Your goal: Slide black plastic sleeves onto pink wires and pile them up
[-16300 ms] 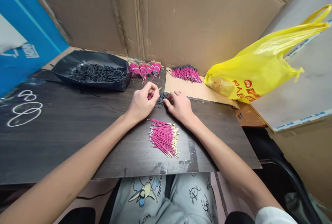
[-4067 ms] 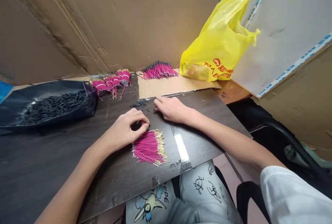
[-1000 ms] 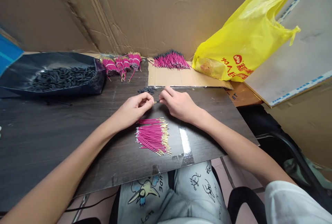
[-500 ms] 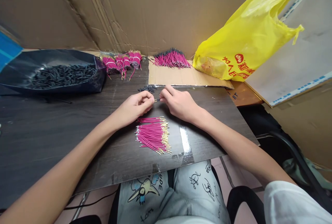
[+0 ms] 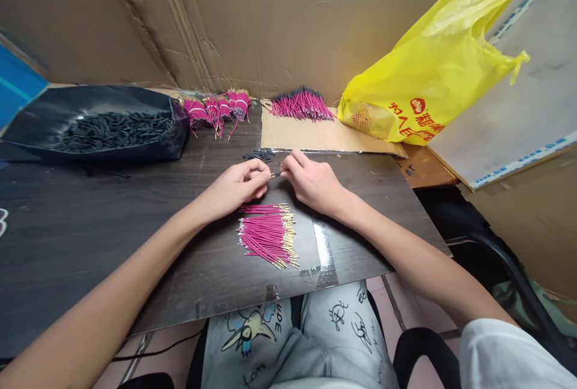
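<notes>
My left hand point(image 5: 237, 186) and my right hand point(image 5: 311, 180) meet fingertip to fingertip over the dark board point(image 5: 135, 226). Both are pinched. Between them shows a short thin piece point(image 5: 273, 175), likely a pink wire tip with a small black sleeve. A loose pile of pink wires with gold tips point(image 5: 267, 234) lies just below my hands. A few black sleeves point(image 5: 258, 155) lie scattered just beyond my fingers.
A black bag of black sleeves point(image 5: 108, 130) sits at the back left. Bundled pink wires point(image 5: 216, 109) and a loose heap of them point(image 5: 303, 104) on cardboard point(image 5: 324, 135) lie at the back. A yellow plastic bag point(image 5: 433, 70) stands at the right. Cardboard walls surround the board.
Since a second ago my hands have stayed pinched together at the same spot; only the view shifted slightly. Four seconds ago my left hand was on the pink wire pile.
</notes>
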Demonstrator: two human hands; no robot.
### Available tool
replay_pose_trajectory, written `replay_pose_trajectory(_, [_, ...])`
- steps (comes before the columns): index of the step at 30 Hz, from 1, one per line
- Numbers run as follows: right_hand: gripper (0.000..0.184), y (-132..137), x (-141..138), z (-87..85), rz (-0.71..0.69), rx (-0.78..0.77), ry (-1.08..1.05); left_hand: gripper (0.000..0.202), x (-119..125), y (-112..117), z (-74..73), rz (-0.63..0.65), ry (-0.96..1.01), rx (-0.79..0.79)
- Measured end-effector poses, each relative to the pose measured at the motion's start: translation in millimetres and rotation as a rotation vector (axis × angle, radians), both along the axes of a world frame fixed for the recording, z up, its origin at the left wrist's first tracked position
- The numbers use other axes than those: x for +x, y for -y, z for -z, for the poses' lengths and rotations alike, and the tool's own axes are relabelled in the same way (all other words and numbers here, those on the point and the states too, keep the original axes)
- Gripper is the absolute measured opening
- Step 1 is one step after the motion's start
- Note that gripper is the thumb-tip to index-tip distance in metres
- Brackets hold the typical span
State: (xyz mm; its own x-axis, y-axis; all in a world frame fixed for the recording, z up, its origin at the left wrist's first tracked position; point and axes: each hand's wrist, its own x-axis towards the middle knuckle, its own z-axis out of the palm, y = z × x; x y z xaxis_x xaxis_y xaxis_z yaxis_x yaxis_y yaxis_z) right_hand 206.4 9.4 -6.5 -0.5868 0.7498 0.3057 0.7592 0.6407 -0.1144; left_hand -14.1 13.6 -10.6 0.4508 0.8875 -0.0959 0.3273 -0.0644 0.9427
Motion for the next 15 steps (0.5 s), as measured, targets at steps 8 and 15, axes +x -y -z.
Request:
replay_pose_trajectory(8, [0.025, -0.7, -0.1, 2.3, -0.004, 0.002, 0.005, 0.027, 0.2, -0.1, -0.2, 0.013, -0.005, -0.002])
replay_pose_trajectory(15, [0.026, -0.5, -1.4, 4.5, 0.001, 0.064, 0.042, 0.027, 0.3, -0.2, -0.5, 0.013, 0.022, -0.046])
